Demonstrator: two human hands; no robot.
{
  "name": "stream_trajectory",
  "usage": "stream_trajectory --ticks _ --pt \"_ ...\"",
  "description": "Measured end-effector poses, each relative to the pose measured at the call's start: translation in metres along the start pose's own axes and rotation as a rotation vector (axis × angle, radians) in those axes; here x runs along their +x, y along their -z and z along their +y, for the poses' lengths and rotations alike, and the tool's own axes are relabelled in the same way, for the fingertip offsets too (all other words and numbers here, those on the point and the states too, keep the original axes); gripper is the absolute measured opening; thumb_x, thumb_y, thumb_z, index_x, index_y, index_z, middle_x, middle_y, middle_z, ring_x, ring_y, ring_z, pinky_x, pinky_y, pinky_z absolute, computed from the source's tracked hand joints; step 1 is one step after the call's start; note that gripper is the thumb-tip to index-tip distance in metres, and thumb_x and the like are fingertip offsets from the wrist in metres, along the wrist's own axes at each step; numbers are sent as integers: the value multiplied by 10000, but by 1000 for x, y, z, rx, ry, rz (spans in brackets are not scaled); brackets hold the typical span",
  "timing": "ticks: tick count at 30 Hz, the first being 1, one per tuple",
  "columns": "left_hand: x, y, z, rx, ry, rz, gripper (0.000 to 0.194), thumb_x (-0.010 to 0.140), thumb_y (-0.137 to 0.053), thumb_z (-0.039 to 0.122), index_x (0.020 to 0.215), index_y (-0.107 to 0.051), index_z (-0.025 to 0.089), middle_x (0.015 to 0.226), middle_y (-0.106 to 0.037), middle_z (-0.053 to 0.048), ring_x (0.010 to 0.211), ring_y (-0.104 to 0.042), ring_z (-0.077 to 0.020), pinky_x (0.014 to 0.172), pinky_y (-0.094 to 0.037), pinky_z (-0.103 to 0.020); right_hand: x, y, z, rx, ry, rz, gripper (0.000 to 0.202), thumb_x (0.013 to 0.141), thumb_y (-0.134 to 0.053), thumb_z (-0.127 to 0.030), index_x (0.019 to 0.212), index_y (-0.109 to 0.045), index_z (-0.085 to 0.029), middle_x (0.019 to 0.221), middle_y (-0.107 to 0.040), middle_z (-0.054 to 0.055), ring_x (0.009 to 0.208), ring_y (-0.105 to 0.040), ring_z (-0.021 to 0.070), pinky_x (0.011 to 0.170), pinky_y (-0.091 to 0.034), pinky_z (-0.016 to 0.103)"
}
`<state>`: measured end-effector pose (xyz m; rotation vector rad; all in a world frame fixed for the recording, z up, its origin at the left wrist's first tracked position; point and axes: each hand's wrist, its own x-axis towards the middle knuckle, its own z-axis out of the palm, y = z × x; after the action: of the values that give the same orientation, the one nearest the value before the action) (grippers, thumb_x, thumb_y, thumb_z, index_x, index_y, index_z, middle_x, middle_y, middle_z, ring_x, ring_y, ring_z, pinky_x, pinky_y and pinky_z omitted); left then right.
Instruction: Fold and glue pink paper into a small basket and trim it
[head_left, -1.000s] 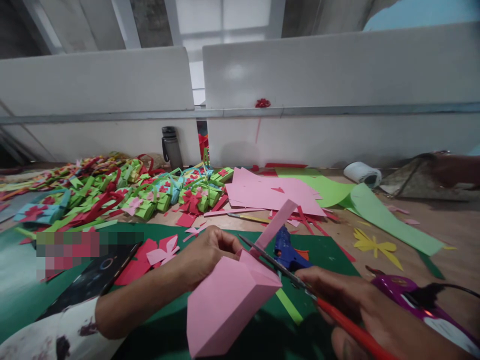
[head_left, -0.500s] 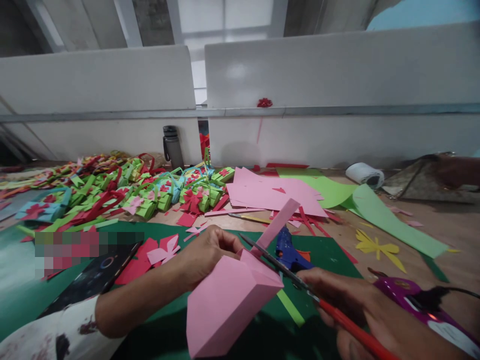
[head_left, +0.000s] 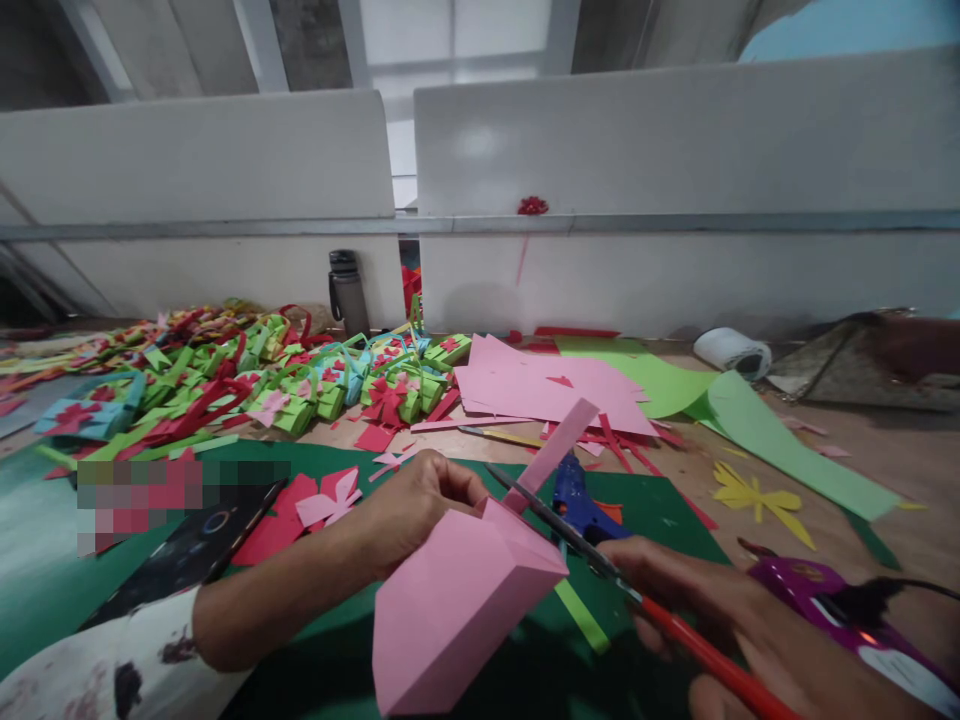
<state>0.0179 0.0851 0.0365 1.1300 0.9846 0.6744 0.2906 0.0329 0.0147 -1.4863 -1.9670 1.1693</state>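
A folded pink paper box [head_left: 457, 610] is pinched at its upper edge by my left hand [head_left: 420, 505], the fingertips partly hidden behind it. From the box's top a pink paper strip [head_left: 559, 440] sticks up to the right. My right hand [head_left: 690, 590] is closed around red-handled scissors [head_left: 694, 640]. Their dark blades lie across the base of the strip, close against the box. Just behind the blades, a blue glue gun [head_left: 581, 500] rests on the green mat [head_left: 660, 510].
Small green and blue paper bags [head_left: 315, 395] are heaped at the back left, near a grey bottle [head_left: 347, 290]. Pink sheets [head_left: 540, 380] lie behind my hands. On the right are a yellow paper butterfly [head_left: 761, 495] and a purple device [head_left: 832, 600]. A phone [head_left: 202, 540] lies left.
The box and left hand stay almost in place. The right hand's lower fingers have shifted slightly on the scissors, whose blades remain at the strip's base. The view has moved very slightly.
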Motion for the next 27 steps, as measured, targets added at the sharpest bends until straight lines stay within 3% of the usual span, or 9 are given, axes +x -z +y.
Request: stream_trajectory --ticks 11,18,23,27 --pt "2 0 -3 25 41 58 26 510 -622 138 534 -617 129 445 -539 26 361 -406 -62 365 -252 -182 3 -1 -3 -20 38 -1 552 683 -623 -575 1145 -638 -272 1004 -682 77 876 -644 278 733 -542 326" --pt "4 2 -6 24 37 37 34 530 -640 146 550 -634 120 452 -545 19 365 -414 -64 373 -260 -184 6 0 -17 -13 16 -22 379 730 -613 -431 1074 -666 -280 798 -679 16 695 -635 200 644 -530 273" --pt "5 3 -8 15 32 19 39 539 -654 148 562 -635 123 454 -548 20 367 -420 -66 374 -261 -184 8 -1 -14 9 -21 -84 345 736 -597 -436 1038 -659 -283 655 -632 -9 544 -576 158 505 -472 227" --pt "5 2 -7 27 37 28 35 528 -641 146 556 -631 126 451 -540 25 368 -413 -65 374 -254 -184 9 0 -13 5 -46 -101 369 719 -604 -429 1062 -642 -298 697 -636 2 587 -588 178 485 -447 220"
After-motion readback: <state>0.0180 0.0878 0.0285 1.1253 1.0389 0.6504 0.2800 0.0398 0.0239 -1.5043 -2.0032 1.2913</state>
